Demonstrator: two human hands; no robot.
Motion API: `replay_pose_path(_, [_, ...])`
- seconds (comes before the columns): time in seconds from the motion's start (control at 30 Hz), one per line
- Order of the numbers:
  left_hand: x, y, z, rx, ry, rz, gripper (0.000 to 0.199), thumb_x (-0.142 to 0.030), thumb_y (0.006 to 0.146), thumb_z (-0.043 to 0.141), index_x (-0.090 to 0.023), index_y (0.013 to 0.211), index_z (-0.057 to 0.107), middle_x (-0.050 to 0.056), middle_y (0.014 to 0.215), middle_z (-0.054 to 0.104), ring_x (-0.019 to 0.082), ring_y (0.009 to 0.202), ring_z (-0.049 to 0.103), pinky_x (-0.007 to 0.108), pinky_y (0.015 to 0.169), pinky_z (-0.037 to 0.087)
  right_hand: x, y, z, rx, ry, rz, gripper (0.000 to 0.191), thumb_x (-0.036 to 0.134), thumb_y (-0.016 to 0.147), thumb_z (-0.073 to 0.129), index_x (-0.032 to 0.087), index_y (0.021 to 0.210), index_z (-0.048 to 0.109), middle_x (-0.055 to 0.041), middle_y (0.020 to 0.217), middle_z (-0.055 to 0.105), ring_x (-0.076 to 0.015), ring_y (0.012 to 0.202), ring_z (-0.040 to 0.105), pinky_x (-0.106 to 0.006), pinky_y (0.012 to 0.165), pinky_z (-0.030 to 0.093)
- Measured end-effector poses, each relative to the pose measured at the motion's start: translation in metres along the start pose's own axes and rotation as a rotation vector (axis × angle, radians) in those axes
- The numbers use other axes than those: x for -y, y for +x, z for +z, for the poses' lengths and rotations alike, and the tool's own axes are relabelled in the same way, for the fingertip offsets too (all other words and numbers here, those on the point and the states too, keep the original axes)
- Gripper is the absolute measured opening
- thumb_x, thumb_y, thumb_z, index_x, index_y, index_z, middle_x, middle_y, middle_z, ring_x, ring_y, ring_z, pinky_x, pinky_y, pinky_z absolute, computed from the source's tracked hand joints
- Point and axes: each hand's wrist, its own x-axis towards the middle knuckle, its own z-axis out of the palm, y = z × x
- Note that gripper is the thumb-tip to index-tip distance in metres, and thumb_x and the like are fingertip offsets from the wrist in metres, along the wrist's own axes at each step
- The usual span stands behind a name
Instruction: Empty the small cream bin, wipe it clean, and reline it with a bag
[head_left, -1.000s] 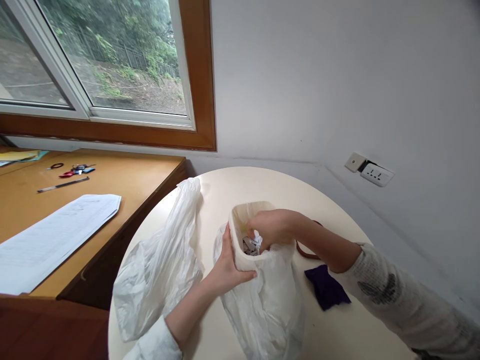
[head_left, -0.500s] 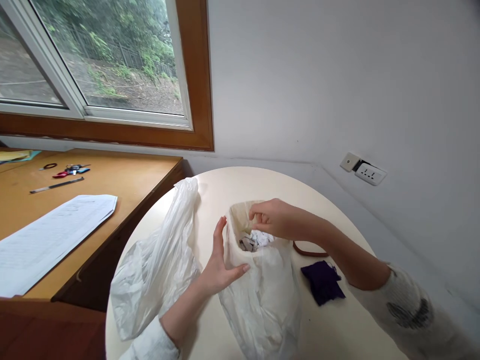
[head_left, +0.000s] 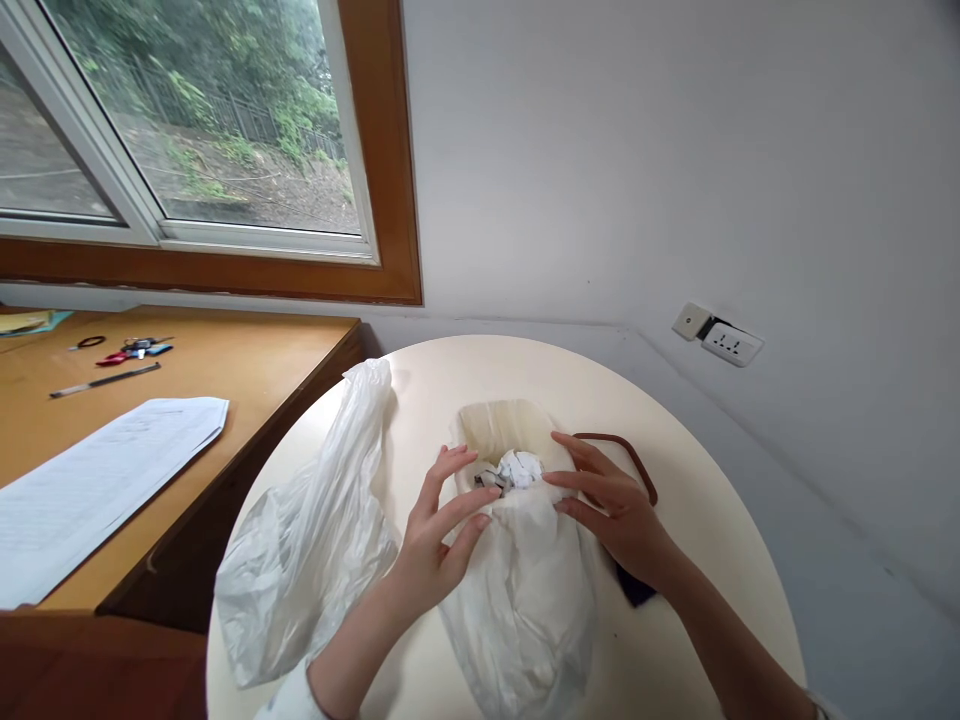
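A white plastic bag [head_left: 517, 570] lines or covers an open-mouthed container on the round table, its edge folded over the rim. Crumpled white paper [head_left: 521, 469] sits inside the mouth, with a greyish printed piece beside it. My left hand [head_left: 442, 530] rests at the left side of the rim, fingers spread and touching the bag. Across from it, my right hand [head_left: 607, 500] has its fingers stretched out along the right side of the rim. Neither hand visibly grips anything. Partly behind my right hand lie a brown curved strap or handle [head_left: 634, 455] and a dark purple cloth [head_left: 634, 588].
Another crumpled white plastic bag [head_left: 322, 530] lies on the left of the round white table [head_left: 457, 362]. A wooden desk [head_left: 270, 345] stands farther left, holding paper sheets [head_left: 112, 480], a pen [head_left: 105, 381] and keys [head_left: 139, 349]. A wall socket [head_left: 733, 343] is at right.
My right hand has moved from above the container's mouth down to its right rim, and its fingers have opened. The white paper now shows as a rounded ball. My left hand has shifted slightly along the rim.
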Motion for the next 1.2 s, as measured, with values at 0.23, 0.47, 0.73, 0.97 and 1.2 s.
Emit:
replay_pose_path(0.23, [0.004,-0.003,-0.002,-0.125,-0.071,-0.007,0.037,0.003,0.080,0.043,-0.020,0.104,0.059,0.007,0.107,0.057,0.023,0.114,0.050,0.051,0.099,0.040,-0.014,-0.006,0.007,-0.176,0.433,0.138,0.039,0.024,0.072,0.068,0.029,0.110,0.058,-0.0053,0.113,0.056,-0.0207,0.105,0.054,-0.035,0.084,0.052])
replay_pose_path(0.47, [0.007,-0.003,-0.002,-0.300,0.005,-0.082,0.030,-0.002,0.081,0.047,-0.023,0.099,0.061,0.003,0.098,0.057,0.019,0.102,0.056,0.048,0.095,0.045,-0.026,-0.008,0.000,-0.261,0.253,0.258,0.024,0.034,0.074,0.064,0.019,0.093,0.063,-0.0050,0.084,0.063,-0.0167,0.079,0.060,-0.031,0.072,0.053])
replay_pose_path(0.73, [0.016,-0.004,-0.008,-0.351,0.082,-0.283,0.018,-0.015,0.084,0.049,-0.021,0.095,0.062,0.004,0.087,0.057,0.015,0.083,0.057,0.030,0.071,0.049,-0.038,0.011,0.002,-0.320,0.098,0.210,0.016,0.032,0.077,0.058,0.017,0.084,0.062,-0.0065,0.086,0.063,-0.0178,0.079,0.060,-0.034,0.072,0.052])
replay_pose_path(0.97, [0.008,-0.005,-0.011,-0.343,0.039,-0.154,0.026,-0.021,0.080,0.054,-0.024,0.106,0.054,0.007,0.104,0.047,0.022,0.103,0.049,0.045,0.093,0.041,-0.015,0.011,0.002,-0.527,-0.107,-0.026,0.024,0.021,0.080,0.049,0.021,0.104,0.053,-0.0083,0.104,0.054,-0.0193,0.094,0.052,-0.037,0.076,0.047])
replay_pose_path(1.2, [-0.002,-0.008,-0.001,0.025,0.070,-0.238,0.076,-0.022,0.071,0.067,-0.031,0.132,0.022,0.012,0.139,0.021,0.031,0.131,0.020,0.055,0.102,0.027,0.015,-0.018,0.021,-0.379,-0.280,-0.173,0.034,0.028,0.066,0.068,0.022,0.087,0.042,-0.0003,0.077,0.050,-0.0137,0.065,0.047,-0.028,0.057,0.044])
